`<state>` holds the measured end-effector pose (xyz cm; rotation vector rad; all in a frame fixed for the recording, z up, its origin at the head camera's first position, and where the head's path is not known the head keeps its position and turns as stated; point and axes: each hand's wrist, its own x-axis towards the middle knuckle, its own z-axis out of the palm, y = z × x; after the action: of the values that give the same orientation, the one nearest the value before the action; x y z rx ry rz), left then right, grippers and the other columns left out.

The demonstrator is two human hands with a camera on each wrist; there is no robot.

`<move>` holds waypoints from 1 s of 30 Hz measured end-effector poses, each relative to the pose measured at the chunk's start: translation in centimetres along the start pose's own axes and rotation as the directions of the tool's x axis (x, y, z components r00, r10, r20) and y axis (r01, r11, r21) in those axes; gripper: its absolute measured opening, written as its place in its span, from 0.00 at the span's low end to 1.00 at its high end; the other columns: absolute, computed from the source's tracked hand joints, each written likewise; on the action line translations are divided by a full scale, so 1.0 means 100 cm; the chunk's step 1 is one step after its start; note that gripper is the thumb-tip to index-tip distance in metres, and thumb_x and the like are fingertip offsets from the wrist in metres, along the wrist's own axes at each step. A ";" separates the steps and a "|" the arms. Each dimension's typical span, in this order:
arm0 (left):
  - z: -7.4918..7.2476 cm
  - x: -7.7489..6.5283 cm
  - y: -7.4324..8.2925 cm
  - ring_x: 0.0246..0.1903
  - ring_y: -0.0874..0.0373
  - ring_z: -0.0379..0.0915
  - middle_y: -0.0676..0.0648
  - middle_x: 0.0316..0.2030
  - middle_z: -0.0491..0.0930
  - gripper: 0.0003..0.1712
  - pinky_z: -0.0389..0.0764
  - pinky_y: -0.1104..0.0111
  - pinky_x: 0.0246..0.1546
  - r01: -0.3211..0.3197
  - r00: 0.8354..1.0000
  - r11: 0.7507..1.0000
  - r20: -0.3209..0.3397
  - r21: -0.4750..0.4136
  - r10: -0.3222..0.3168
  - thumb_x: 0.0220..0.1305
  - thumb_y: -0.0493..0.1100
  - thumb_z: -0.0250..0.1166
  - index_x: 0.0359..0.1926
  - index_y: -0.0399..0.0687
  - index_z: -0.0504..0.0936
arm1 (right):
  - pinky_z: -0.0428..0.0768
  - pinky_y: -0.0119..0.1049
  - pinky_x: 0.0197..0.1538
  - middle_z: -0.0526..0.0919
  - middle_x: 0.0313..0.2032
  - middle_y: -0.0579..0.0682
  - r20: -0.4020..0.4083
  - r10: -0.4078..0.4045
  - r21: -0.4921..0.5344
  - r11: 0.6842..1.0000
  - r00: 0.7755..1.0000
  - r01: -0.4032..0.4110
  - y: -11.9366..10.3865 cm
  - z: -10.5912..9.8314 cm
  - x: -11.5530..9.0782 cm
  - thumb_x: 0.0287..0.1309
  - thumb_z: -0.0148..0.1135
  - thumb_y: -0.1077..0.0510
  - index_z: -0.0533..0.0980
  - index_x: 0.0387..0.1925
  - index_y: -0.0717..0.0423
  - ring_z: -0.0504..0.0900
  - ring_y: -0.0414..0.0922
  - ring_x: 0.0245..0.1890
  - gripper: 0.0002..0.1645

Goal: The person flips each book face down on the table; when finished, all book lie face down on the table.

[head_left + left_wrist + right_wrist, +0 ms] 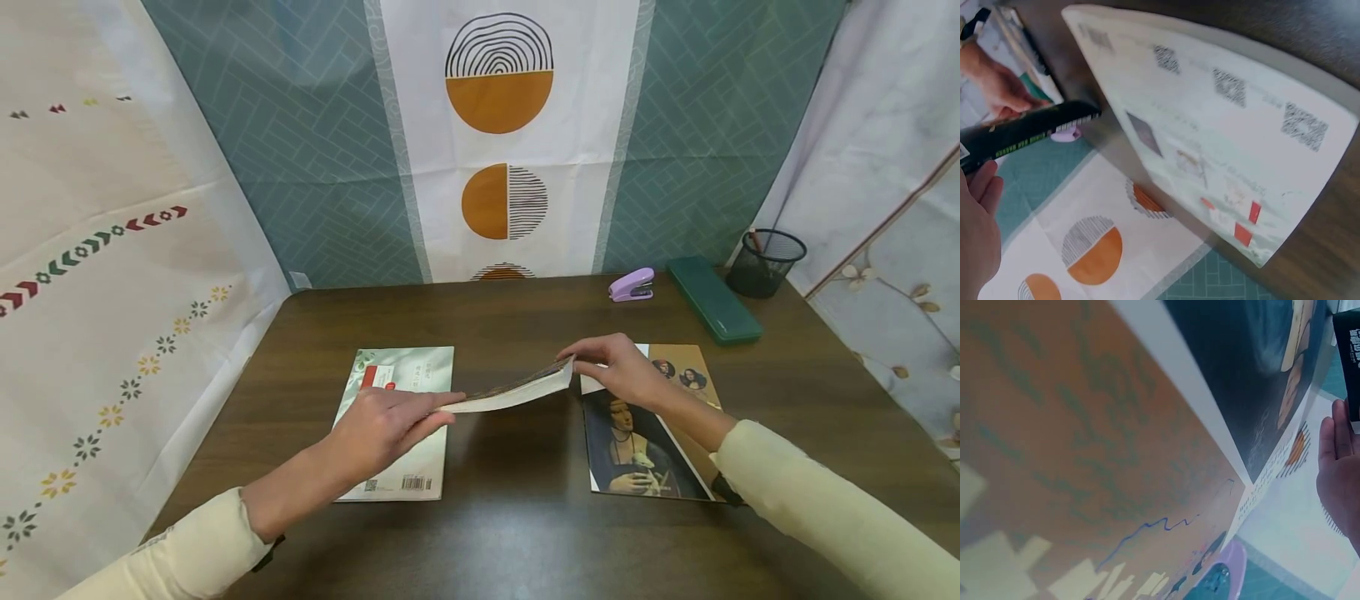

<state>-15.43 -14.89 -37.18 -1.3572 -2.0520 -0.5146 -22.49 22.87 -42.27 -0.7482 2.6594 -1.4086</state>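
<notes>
Over the middle of the table, both hands hold a thick book [517,394] nearly flat, its pale page edge facing me and its cover dark. My left hand [382,429] pinches the left end, fingers along the top and thumb below. At the opposite end, my right hand [626,367] grips the far right corner. White and green lettering runs along the dark book [1029,134] in the left wrist view. Partly beneath my left forearm lies a pale green book [408,375]. A magazine [630,454] with a painted portrait lies under my right forearm.
Toward the back right of the brown table [510,550] are a purple stapler [632,285], a long green case [712,300] and a black mesh pen holder [761,271]. A patterned curtain [322,150] hangs behind the table, with light cloth at both sides.
</notes>
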 end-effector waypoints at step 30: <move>-0.016 0.013 -0.007 0.34 0.65 0.88 0.54 0.38 0.92 0.14 0.88 0.70 0.36 0.415 0.904 0.888 -0.022 -0.197 -0.427 0.60 0.34 0.80 0.47 0.45 0.93 | 0.85 0.30 0.49 0.91 0.44 0.60 -0.194 0.097 0.131 0.989 0.976 -0.072 -0.016 -0.010 -0.012 0.71 0.69 0.63 0.86 0.55 0.64 0.90 0.57 0.46 0.15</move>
<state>-16.03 -15.31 -35.14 -0.9695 -2.2973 -0.9487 -21.06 23.41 -40.65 -0.5001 2.6776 -1.6893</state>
